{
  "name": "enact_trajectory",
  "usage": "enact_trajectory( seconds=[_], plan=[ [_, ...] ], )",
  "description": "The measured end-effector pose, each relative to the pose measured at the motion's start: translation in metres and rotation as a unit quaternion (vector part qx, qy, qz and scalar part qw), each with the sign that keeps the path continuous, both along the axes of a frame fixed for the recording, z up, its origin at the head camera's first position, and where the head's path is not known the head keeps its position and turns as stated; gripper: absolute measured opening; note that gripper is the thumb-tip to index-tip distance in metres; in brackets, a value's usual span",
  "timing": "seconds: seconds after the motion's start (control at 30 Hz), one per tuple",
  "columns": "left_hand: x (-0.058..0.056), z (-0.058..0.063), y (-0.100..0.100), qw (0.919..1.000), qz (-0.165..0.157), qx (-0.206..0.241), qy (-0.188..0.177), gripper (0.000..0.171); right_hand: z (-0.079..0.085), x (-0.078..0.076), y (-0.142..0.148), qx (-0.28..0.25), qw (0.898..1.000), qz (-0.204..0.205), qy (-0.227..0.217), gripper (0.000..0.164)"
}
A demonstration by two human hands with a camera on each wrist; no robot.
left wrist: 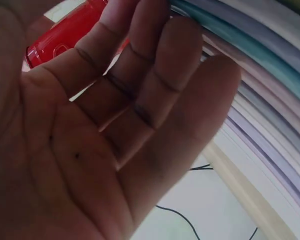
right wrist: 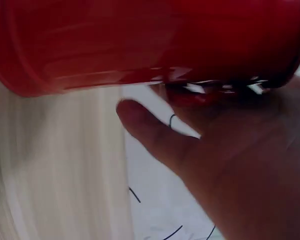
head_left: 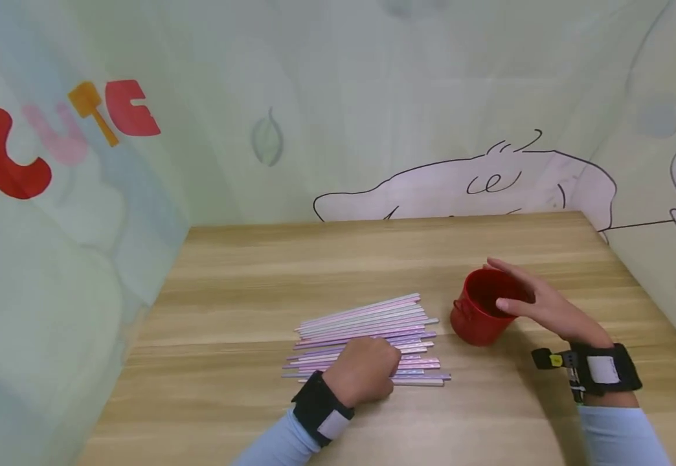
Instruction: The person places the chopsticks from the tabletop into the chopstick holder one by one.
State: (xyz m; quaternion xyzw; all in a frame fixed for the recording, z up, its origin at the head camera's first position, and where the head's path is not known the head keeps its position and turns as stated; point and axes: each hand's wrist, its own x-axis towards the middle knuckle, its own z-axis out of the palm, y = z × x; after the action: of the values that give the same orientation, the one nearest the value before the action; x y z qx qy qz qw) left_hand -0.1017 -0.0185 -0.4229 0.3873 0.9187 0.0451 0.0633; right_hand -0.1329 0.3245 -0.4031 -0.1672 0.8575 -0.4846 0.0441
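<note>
Several slim paper straws (head_left: 367, 317) in pink, purple and white lie side by side on the wooden table. My left hand (head_left: 364, 372) is over the near part of the row, fingertips down among the straws. In the left wrist view its fingers are loosely bent, the palm holds nothing, and striped straws (left wrist: 270, 75) lie beyond the fingertips. To the right of the row stands a small red bucket (head_left: 478, 323). My right hand (head_left: 548, 307) holds it at the rim from the right, thumb on the near side and fingers at the far side. The bucket's inside is dark.
The wooden table (head_left: 245, 272) meets a printed fabric backdrop (head_left: 373, 97) at its back. More fabric with coloured letters hangs along the left side, and patterned fabric hangs at the right too.
</note>
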Motion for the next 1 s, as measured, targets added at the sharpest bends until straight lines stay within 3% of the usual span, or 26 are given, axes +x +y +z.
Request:
enact_trajectory(
  seconds=[0.1,0.23,0.4,0.6,0.83,0.93,1.0],
  plan=[
    [0.005,-0.005,0.0,1.0,-0.003,-0.003,0.009,0.025,-0.01,0.002,0.002,-0.04,0.998,0.043,-0.024,0.077],
    [0.009,-0.009,0.0,0.9992,-0.01,-0.004,0.039,0.03,-0.012,0.006,0.004,-0.055,0.995,0.069,-0.049,0.082],
    [0.007,-0.008,-0.004,0.999,-0.011,0.005,0.043,0.029,-0.005,0.005,0.002,-0.016,0.997,0.057,-0.056,0.08],
    [0.001,-0.002,-0.006,0.9995,-0.013,0.029,0.005,0.022,-0.002,0.004,0.0,0.0,0.997,0.047,-0.055,0.08],
    [-0.015,0.03,-0.015,0.9921,-0.006,0.125,-0.011,0.016,-0.001,0.002,0.001,0.006,0.997,0.042,-0.062,0.081],
    [-0.022,0.046,-0.02,0.9808,-0.001,0.195,-0.013,0.018,0.001,0.002,0.001,0.003,0.997,0.049,-0.064,0.082],
    [-0.027,0.053,-0.022,0.9689,-0.006,0.247,-0.01,0.019,0.002,0.002,0.001,0.0,0.996,0.054,-0.066,0.085]
  ],
)
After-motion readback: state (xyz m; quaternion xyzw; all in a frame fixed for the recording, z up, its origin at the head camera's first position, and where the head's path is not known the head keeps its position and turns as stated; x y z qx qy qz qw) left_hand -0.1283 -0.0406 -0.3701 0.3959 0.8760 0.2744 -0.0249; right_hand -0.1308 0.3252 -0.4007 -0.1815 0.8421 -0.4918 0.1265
